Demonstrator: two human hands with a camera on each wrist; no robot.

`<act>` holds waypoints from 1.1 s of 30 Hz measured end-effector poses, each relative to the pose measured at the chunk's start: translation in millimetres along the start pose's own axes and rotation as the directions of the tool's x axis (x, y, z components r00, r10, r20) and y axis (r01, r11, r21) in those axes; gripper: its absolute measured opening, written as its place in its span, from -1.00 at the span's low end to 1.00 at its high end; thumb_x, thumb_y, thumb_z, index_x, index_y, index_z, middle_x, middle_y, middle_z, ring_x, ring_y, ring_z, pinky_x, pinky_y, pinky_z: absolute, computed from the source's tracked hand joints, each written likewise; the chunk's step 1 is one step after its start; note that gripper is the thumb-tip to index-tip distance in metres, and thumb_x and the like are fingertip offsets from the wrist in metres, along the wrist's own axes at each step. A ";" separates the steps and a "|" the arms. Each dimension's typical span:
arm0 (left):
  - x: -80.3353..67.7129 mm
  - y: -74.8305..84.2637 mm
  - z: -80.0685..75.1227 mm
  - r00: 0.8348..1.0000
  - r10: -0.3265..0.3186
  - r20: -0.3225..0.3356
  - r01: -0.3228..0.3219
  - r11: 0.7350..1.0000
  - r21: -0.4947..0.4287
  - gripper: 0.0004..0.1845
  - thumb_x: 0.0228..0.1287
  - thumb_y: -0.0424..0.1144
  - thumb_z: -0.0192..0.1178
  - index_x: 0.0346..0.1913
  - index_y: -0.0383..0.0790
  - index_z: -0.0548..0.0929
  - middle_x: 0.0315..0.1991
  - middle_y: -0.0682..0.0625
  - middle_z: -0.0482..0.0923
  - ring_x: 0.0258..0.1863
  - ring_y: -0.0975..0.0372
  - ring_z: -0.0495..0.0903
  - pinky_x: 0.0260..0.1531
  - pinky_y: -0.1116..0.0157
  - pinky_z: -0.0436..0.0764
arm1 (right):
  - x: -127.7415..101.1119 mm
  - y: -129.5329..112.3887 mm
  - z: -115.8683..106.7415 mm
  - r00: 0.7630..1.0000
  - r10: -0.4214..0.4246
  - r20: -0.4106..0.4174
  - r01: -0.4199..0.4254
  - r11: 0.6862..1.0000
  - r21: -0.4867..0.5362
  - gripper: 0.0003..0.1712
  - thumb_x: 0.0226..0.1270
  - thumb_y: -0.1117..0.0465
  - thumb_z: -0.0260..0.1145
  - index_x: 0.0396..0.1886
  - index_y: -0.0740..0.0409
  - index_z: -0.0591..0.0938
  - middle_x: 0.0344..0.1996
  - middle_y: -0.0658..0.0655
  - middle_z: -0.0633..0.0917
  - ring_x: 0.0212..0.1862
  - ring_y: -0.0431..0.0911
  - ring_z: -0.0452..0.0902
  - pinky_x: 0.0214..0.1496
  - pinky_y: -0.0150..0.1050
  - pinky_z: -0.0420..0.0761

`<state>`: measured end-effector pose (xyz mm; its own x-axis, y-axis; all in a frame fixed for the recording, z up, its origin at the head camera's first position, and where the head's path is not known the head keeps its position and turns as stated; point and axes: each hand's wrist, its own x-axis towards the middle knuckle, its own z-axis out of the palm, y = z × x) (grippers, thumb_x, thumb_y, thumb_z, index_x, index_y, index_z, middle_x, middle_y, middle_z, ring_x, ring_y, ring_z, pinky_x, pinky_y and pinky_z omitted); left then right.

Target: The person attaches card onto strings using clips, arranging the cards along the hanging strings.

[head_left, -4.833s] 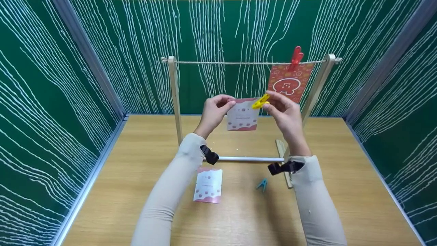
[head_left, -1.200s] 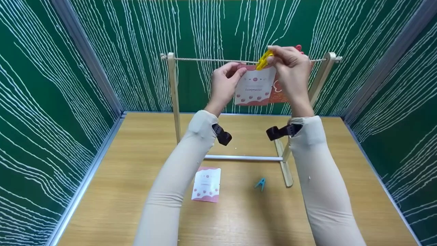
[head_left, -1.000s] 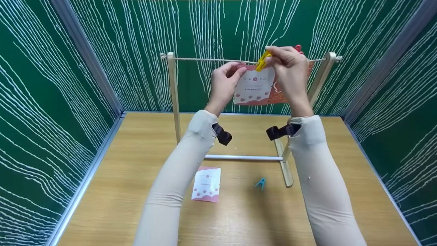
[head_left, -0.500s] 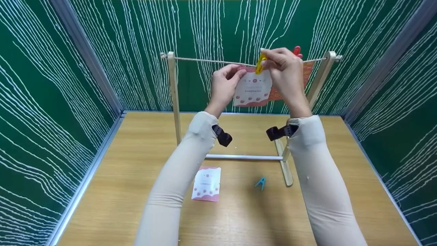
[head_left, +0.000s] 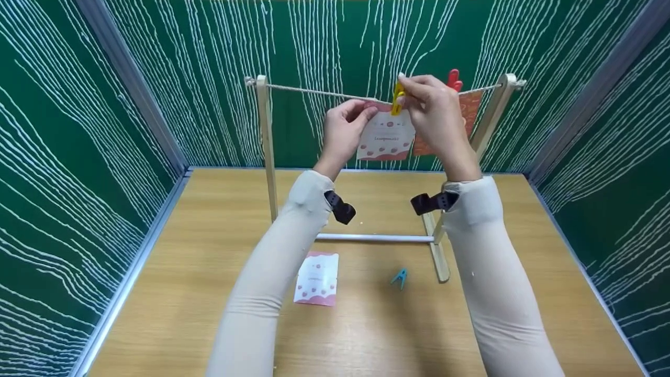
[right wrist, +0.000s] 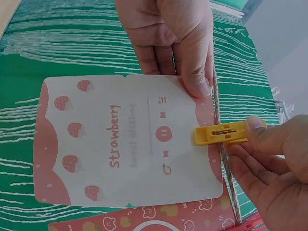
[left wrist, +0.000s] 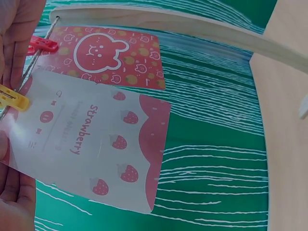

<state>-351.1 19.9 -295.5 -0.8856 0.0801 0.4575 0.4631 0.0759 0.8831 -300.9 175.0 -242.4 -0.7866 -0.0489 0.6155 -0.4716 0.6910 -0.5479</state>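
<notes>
Up top: wooden rack (head_left: 267,152) w/ string (head_left: 314,92) strung across. Strawberry card (head_left: 386,137) hangs at string, just beside bear card (head_left: 471,104). Left hand (head_left: 343,128) pinches card's top corner vs. string. Right hand (head_left: 432,112) squeezes yellow peg (head_left: 398,98) onto card edge + string. Best: seat peg fully over both, release peg first, then corner.

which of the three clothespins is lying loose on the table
The blue clothespin, on the table beside the rack's foot. The red one clips the string; the right hand pinches the yellow one.
</notes>
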 end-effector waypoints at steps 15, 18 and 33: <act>-7.1 -3.6 -7.6 0.995 -0.019 0.095 0.023 0.999 -0.048 -0.63 0.46 -0.11 -0.02 0.22 -0.12 0.52 0.07 0.04 0.60 -0.05 0.26 0.55 0.04 0.41 0.54 | -6.7 9.0 12.5 0.993 -0.003 -0.120 0.012 0.997 0.073 -0.55 0.40 0.08 0.19 0.25 0.02 0.52 0.26 -0.01 0.54 0.27 -0.16 0.47 0.22 -0.30 0.50; -8.7 -5.1 -10.4 0.993 -0.042 0.111 0.047 0.998 -0.044 -0.59 0.49 -0.10 -0.07 0.31 -0.08 0.43 0.15 0.05 0.53 0.02 0.27 0.50 0.09 0.40 0.50 | -8.3 11.4 14.5 0.987 -0.007 -0.163 0.029 0.990 0.136 -0.54 0.40 0.08 0.20 0.26 0.03 0.51 0.27 -0.03 0.52 0.27 -0.19 0.46 0.23 -0.33 0.49; -24.8 -37.7 -38.0 0.985 -0.066 0.160 0.064 0.998 0.019 -0.56 0.52 -0.13 -0.12 0.38 -0.09 0.34 0.33 0.01 0.43 0.24 0.27 0.47 0.26 0.40 0.39 | -33.9 35.3 24.2 0.935 -0.055 -0.351 0.152 0.955 0.254 -0.51 0.36 0.23 0.25 0.28 0.13 0.50 0.18 0.03 0.59 0.11 -0.16 0.57 0.15 -0.33 0.55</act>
<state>-348.0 -22.8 -336.1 -0.8969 0.2331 0.3757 0.4065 0.1002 0.9082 -300.6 183.6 -296.3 -0.5690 0.1694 0.8047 -0.6712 0.4696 -0.5735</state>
